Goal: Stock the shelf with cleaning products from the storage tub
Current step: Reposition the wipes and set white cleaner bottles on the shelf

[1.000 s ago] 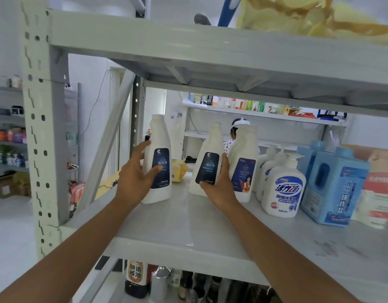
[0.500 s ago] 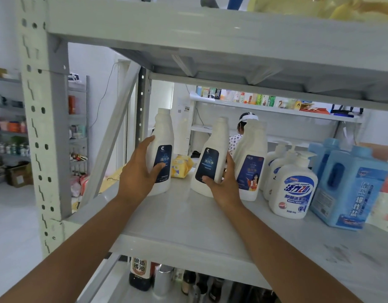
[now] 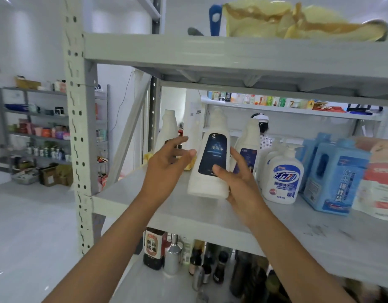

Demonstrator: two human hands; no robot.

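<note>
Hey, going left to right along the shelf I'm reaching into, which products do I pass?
Plain white bottle at the back → white bottle with the dark label → white bottle with the purple label → white pump bottle → blue jug → pink and white pack.

Bright, even white light; weak shadows. Wide-angle bowing bends the shelf upright (image 3: 79, 127). Motion blur softens right-edge packages (image 3: 381, 182).
</note>
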